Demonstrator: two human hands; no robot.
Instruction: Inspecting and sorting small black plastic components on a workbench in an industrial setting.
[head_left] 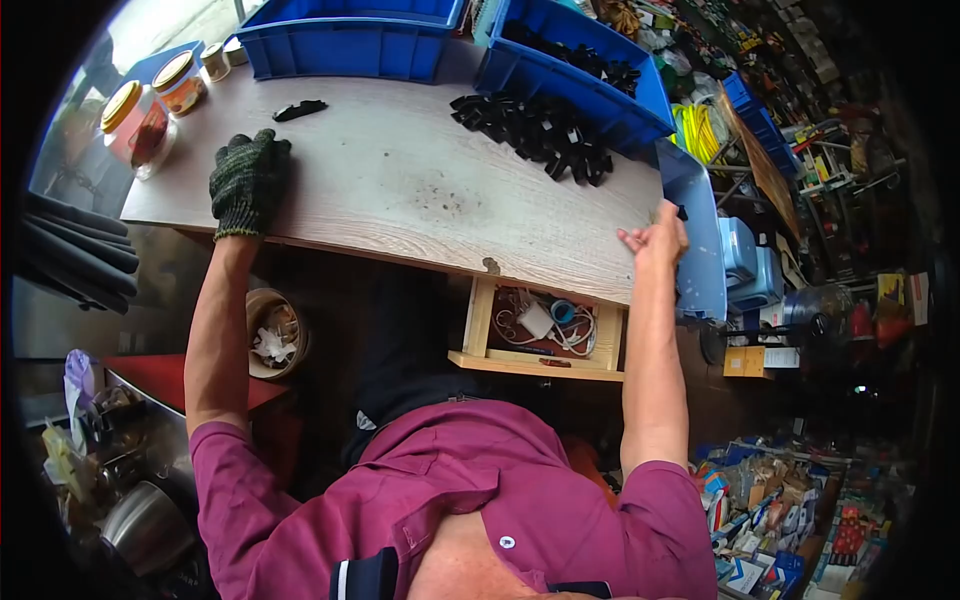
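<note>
My left hand (249, 182), in a dark green and black knitted glove, rests on the left part of the pale wood-grain table (350, 190). Its fingers are curled under, which hides anything they may hold. Just beyond it lies a single small black part (300, 110). Over at the table's right edge, beside a light blue bin (703, 235), is my bare right hand (658, 238) with curled fingers. A bit of black shows against the fingers' far side; I cannot tell whether it is gripped. A pile of black parts (540, 135) spreads over the far right of the table.
Blue crates (345, 50) stand along the far edge, the right crate (580, 60) holding black parts. Lidded jars (135, 125) are at far left. An open drawer (540, 365) with cables juts out below the tabletop, and a waste bucket (275, 335) sits beneath on the left.
</note>
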